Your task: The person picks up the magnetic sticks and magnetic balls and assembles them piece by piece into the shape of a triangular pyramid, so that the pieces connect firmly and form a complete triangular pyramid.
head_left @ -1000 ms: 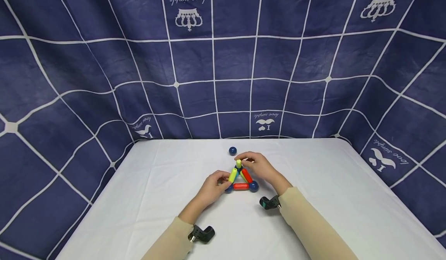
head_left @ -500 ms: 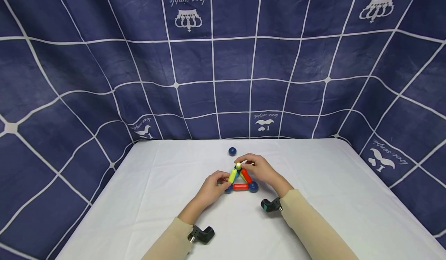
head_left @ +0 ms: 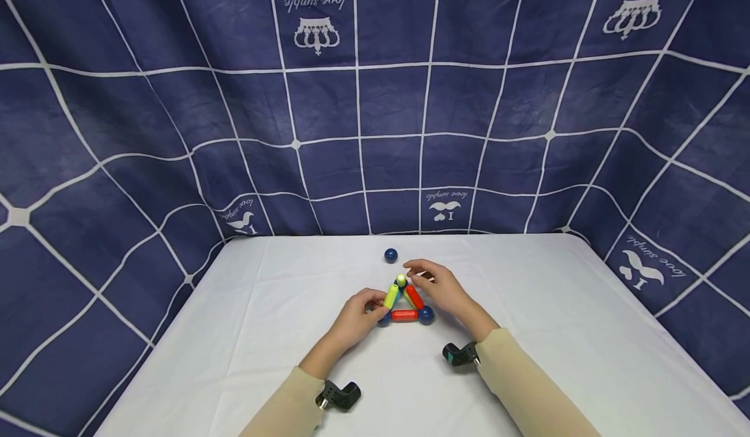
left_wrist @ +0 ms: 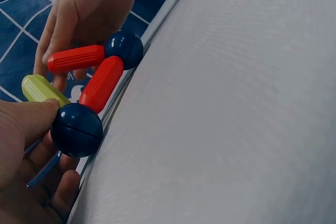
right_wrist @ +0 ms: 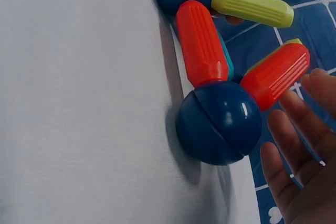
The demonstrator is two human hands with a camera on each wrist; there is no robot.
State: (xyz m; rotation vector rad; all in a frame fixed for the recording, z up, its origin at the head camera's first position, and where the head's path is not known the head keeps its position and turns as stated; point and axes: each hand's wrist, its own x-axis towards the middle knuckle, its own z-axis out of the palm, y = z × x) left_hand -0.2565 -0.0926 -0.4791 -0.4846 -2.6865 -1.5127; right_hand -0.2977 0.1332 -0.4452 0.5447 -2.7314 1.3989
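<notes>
A triangular build of magnetic rods and blue balls stands on the white table in the head view. Its front is a red rod (head_left: 404, 316) between a left ball (head_left: 383, 320) and a right ball (head_left: 426, 314). My left hand (head_left: 356, 314) pinches the yellow-green rod (left_wrist: 43, 88) by the left ball, thumb on its near end. A red rod (right_wrist: 276, 76) slopes from the right ball. At the peak, a short yellow-green piece (head_left: 401, 280) points up. Beside it, my right hand (head_left: 442, 288) holds nothing, its fingers apart from the build in the right wrist view.
A loose blue ball (head_left: 390, 255) lies behind the build on the white tablecloth (head_left: 293, 274). Dark blue curtains (head_left: 387, 98) with white lines rise along the back and sides. A black camera mount sits on each wrist.
My right hand has let go of the yellow-green piece at the peak and drawn away to the right. That piece sits slightly lower than a second ago. My left hand stays in place.
</notes>
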